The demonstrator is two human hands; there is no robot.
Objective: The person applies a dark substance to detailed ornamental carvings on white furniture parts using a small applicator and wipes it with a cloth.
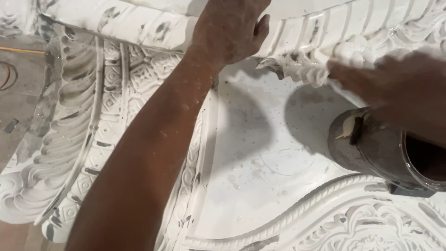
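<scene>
We work ornate white plaster moulding (153, 28) near top edge. Left hand (230, 28) open, pressed flat on it: keep steady. Right hand (385, 81) blurred at carved edge, grip unclear. Dark bucket (371, 148) just below: avoid knocking.

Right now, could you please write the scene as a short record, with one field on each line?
Setting: large white ornamental plaster moulding with carved leaf and geometric bands, grey smears on it
Left hand: left hand pressed flat on the upper ribbed strip, fingers spread, forearm dusted white
Right hand: right hand, blurred, at the wet plaster on the carved edge; its grip cannot be told
Container: dark round container standing on the flat white panel, below the right hand
Background: bare floor at left
</scene>
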